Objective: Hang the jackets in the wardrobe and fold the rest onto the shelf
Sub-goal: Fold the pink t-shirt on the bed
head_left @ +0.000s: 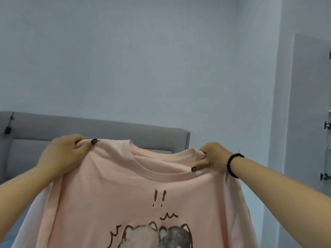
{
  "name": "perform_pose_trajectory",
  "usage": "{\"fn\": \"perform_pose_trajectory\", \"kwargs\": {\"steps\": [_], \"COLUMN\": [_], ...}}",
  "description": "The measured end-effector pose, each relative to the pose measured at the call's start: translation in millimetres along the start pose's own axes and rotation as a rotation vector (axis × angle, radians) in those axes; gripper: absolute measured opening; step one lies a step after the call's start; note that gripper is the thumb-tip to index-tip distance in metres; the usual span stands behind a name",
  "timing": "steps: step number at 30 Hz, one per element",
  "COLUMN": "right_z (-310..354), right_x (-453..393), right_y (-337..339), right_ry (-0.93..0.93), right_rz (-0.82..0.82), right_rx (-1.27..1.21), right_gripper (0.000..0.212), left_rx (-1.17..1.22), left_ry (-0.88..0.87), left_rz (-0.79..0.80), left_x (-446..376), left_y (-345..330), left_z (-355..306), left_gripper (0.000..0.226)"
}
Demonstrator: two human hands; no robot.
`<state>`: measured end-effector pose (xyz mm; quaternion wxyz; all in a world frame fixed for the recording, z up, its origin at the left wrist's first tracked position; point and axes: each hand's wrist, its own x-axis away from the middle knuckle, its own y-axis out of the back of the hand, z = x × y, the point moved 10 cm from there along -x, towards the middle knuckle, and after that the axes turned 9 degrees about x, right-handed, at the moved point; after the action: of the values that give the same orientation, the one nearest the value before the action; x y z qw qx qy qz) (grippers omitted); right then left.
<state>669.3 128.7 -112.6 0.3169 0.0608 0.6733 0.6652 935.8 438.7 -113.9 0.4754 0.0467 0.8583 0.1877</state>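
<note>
A person holds up a pale pink T-shirt (136, 199) in front of them with both hands, seen from a camera on their head. The left hand (61, 155) grips the shirt's shoulder seam on the left, its fingers (78, 145) curled round a bunch of fabric, the thumb with a dark painted nail lying across the top edge. The right hand (214, 158) pinches the opposite shoulder, its fingers (202, 164) closed on a fold of cloth just beside the neckline, one dark nail showing. A black bead bracelet (232, 165) circles the right wrist.

The shirt hangs stretched between the two sets of fingers, its round collar (164, 164) sagging between them. Below the fingers, the front shows a print (157, 230): two exclamation marks above cartoon animals with ears, one pale and one grey, cut off by the bottom edge.

Behind the left fingers and the collar stands a grey padded headboard (107, 129). A plain pale wall (143, 59) fills the space above both hands. Well to the right of the right fingers, an open white wardrobe door (308, 113) shows metal hinges (326, 125) along its edge.
</note>
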Motion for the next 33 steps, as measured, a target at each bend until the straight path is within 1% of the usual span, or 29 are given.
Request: {"fn": "perform_pose_trajectory", "kwargs": {"steps": [2, 3, 5, 7, 9, 11, 12, 13, 14, 15, 16, 17, 19, 20, 21, 23, 25, 27, 28, 29, 31, 33], "right_z": [3.3, 3.7, 6.7, 8.2, 6.5, 13.1, 14.2, 13.1, 7.6, -0.8, -4.3, -8.2, -2.0, 2.3, 6.9, 11.5, 9.0, -0.5, -4.1, -6.5, -11.2, -10.2], "right_x": [-31.9, -49.5, -87.8, -128.0, -168.1, -201.4, -211.9, -218.4, -222.5, -222.2, -214.5, -198.8, -153.9, -124.2, -98.5, -49.4, -11.0, 18.7, 29.4, 36.7, 49.4, 63.5], "right_y": [-49.6, -70.4, -108.8, -144.9, -174.0, -195.7, -205.8, -218.7, -238.0, -269.9, -301.4, -344.1, -417.9, -455.9, -484.7, -535.1, -572.4, -599.9, -606.6, -606.8, -603.8, -599.7], "right_ry": [0.070, 0.096, 0.135, 0.156, 0.138, 0.189, 0.183, 0.166, 0.118, 0.076, 0.044, 0.033, 0.062, 0.080, 0.105, 0.126, 0.109, 0.078, 0.075, 0.070, 0.030, -0.006], "right_rz": [0.148, 0.177, 0.165, 0.096, -0.024, -0.169, -0.233, -0.277, -0.283, -0.228, -0.154, -0.062, 0.130, 0.252, 0.342, 0.475, 0.567, 0.620, 0.607, 0.558, 0.488, 0.473], "right_rx": [0.085, 0.118, 0.192, 0.273, 0.333, 0.353, 0.353, 0.336, 0.322, 0.286, 0.222, 0.141, -0.018, -0.057, -0.073, -0.080, -0.050, -0.021, -0.002, 0.013, 0.046, 0.049], "right_gripper": [0.058, 0.059, 0.051, 0.051, 0.046, 0.031, 0.017, 0.006, 0.026, 0.046, 0.060, 0.067, 0.067, 0.065, 0.064, 0.064, 0.068, 0.072, 0.073, 0.075, 0.075, 0.075], "left_rx": [-0.123, -0.141, -0.161, -0.193, -0.197, -0.160, -0.108, -0.053, 0.000, 0.055, 0.077, 0.057, -0.036, -0.091, -0.120, -0.128, -0.200, -0.381, -0.447, -0.487, -0.501, -0.505], "left_ry": [0.073, 0.106, 0.167, 0.188, 0.286, 0.439, 0.525, 0.598, 0.643, 0.660, 0.642, 0.606, 0.518, 0.525, 0.539, 0.525, 0.512, 0.466, 0.429, 0.407, 0.403, 0.420], "left_rz": [-0.035, -0.034, 0.002, 0.026, 0.018, -0.071, -0.137, -0.159, -0.138, -0.074, 0.015, 0.131, 0.375, 0.502, 0.581, 0.670, 0.728, 0.819, 0.843, 0.852, 0.856, 0.872], "left_x": [9.0, 13.7, 22.8, 25.7, 22.3, 14.0, 15.0, 21.5, 33.3, 54.0, 75.7, 106.9, 167.6, 202.6, 229.9, 276.3, 316.9, 353.1, 365.5, 374.0, 382.9, 386.8], "left_y": [-34.3, -54.5, -97.2, -133.8, -158.4, -174.3, -183.6, -200.1, -222.4, -254.0, -282.7, -315.6, -370.2, -392.3, -407.5, -428.2, -432.1, -426.8, -422.6, -418.2, -414.1, -412.4], "left_z": [48.7, 73.5, 121.3, 159.2, 189.2, 214.0, 226.1, 237.9, 243.1, 247.7, 244.8, 241.9, 237.3, 240.8, 245.2, 252.9, 259.8, 264.2, 263.0, 260.6, 255.1, 251.2], "left_gripper": [0.045, 0.045, 0.050, 0.055, 0.053, 0.039, 0.032, 0.035, 0.052, 0.070, 0.079, 0.079, 0.074, 0.074, 0.072, 0.067, 0.064, 0.071, 0.077, 0.082, 0.085, 0.085]}}
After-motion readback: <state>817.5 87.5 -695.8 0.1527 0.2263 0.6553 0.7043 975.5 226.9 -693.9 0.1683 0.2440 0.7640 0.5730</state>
